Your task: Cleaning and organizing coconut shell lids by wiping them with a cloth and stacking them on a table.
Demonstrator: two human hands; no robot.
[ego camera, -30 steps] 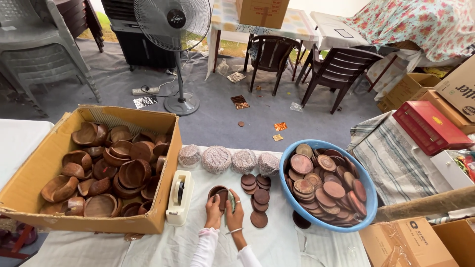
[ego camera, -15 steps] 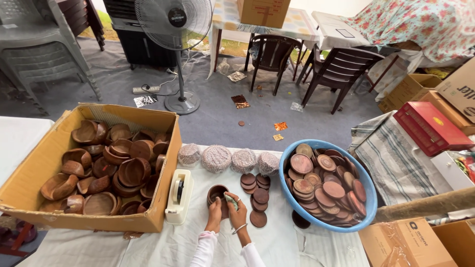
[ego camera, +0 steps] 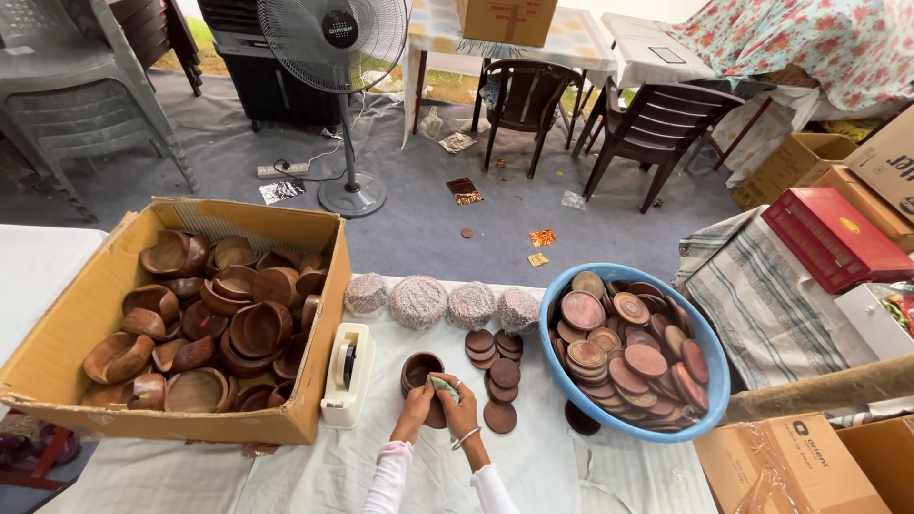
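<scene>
I see my left hand (ego camera: 415,409) and right hand (ego camera: 459,407) pressed together on a small wooden bowl (ego camera: 420,369), the right pinching a greenish wad (ego camera: 442,385) just over it.

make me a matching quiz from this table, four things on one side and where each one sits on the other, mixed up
Things:
1. wooden bowls
2. wooden discs
3. tape dispenser
4. wrapped bundles

Places:
A. in the blue tub
B. in a row at the far edge of the cloth
C. in the cardboard box
D. on the cloth just right of the box

Pairs: 1-C, 2-A, 3-D, 4-B
</scene>
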